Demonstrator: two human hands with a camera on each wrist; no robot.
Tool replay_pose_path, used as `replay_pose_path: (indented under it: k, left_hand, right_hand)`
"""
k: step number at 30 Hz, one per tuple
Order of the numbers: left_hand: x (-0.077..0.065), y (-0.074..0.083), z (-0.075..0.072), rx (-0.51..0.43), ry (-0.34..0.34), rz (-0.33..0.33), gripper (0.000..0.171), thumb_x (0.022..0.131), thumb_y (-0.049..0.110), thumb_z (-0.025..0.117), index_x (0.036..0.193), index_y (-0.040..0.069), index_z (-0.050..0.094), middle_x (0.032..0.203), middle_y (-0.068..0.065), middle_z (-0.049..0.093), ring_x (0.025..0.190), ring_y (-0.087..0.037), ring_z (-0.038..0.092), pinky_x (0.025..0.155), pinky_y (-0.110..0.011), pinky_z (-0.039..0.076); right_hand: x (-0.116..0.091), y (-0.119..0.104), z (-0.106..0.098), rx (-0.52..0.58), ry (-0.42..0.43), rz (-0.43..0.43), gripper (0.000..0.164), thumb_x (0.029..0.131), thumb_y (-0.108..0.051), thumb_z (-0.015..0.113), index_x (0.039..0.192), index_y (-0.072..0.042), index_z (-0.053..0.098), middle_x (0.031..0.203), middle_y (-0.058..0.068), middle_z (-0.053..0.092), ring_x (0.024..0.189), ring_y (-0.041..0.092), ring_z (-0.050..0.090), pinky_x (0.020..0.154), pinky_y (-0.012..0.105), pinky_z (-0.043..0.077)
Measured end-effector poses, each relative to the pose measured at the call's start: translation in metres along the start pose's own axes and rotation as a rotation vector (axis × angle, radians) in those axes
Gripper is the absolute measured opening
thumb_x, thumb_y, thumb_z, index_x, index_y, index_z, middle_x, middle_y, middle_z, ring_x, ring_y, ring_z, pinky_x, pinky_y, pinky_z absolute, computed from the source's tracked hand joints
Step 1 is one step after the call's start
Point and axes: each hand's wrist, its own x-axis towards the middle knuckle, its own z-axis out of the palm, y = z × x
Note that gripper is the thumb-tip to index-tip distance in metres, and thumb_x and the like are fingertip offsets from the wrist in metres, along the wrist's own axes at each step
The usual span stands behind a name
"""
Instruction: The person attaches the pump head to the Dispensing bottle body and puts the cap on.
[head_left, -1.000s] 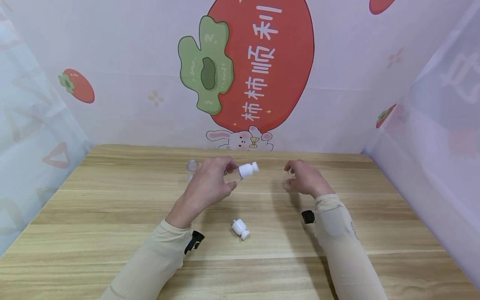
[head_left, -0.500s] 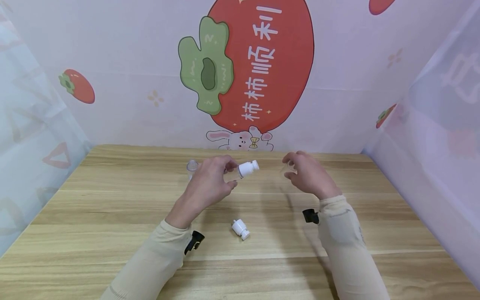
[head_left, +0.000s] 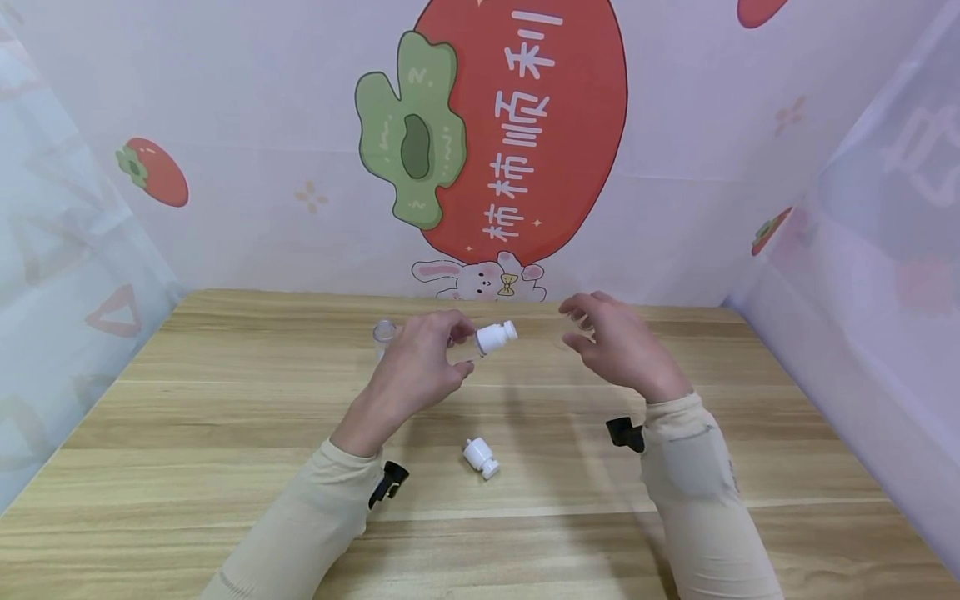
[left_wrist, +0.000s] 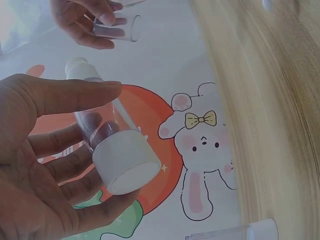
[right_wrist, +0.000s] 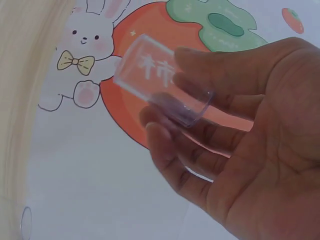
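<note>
- Gripping pump bottle [left_wrist: 114, 125] round clear middle with left hand [head_left: 420, 358], toward table's [head_left: 225, 433] far edge.
- Pinching clear cap [right_wrist: 152, 70] in right hand [head_left: 622, 346] (probably light, stiff, slippery; sides best).

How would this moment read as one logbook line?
left hand: holds pump bottle | right hand: holds clear cylinder | on table: loose white pump head, upright clear bottle

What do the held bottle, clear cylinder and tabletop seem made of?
Bottle: probably plastic; smooth and white at both ends, see-through between.
Clear cylinder: glossy plastic or glass; the backdrop shows through it.
Tabletop: wood or laminate, smooth-looking, judging by its streaked grain.
</note>
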Motion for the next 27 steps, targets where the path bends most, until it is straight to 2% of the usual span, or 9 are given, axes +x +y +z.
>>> replay_pose_path:
  k: [8, 16, 23, 27]
  left_hand:
    - [0.0, 0.0, -0.001, -0.006, -0.009, -0.008, 0.036, 0.078, 0.004, 0.085, 0.112, 0.003, 0.073, 0.105, -0.01, 0.074, 0.097, -0.027, 0.068, 0.087, -0.044, 0.055]
    - [0.0, 0.0, -0.001, -0.005, -0.008, -0.008, 0.036, 0.079, 0.004, 0.085, 0.113, 0.003, 0.073, 0.106, -0.011, 0.074, 0.098, -0.029, 0.068, 0.088, -0.045, 0.055]
    - [0.0, -0.001, -0.001, -0.012, -0.004, -0.015, 0.037, 0.079, 0.005, 0.085, 0.114, 0.003, 0.073, 0.105, -0.01, 0.074, 0.096, -0.027, 0.067, 0.087, -0.045, 0.054]
    - [0.0, -0.001, -0.002, -0.014, -0.002, -0.019, 0.036, 0.079, 0.005, 0.085, 0.114, 0.003, 0.073, 0.105, -0.01, 0.074, 0.096, -0.027, 0.068, 0.087, -0.045, 0.054]
  right_hand:
    - [0.001, -0.004, -0.004, 0.212, 0.04, -0.052, 0.033, 0.094, -0.001, 0.067, 0.127, 0.002, 0.061, 0.113, 0.014, 0.065, 0.1, 0.029, 0.064, 0.087, 0.045, 0.054]
    - [0.0, -0.006, -0.007, 0.311, 0.061, -0.083, 0.034, 0.096, -0.002, 0.066, 0.129, 0.001, 0.061, 0.113, 0.013, 0.065, 0.101, 0.026, 0.063, 0.09, 0.045, 0.053]
    - [0.001, -0.008, -0.007, 0.429, 0.059, -0.105, 0.033, 0.097, -0.003, 0.066, 0.13, -0.003, 0.061, 0.115, 0.01, 0.065, 0.102, 0.023, 0.062, 0.085, 0.029, 0.054]
    - [0.0, -0.012, -0.007, 0.473, 0.054, -0.121, 0.034, 0.097, -0.002, 0.066, 0.13, -0.003, 0.06, 0.117, 0.009, 0.064, 0.103, 0.023, 0.061, 0.083, 0.025, 0.054]
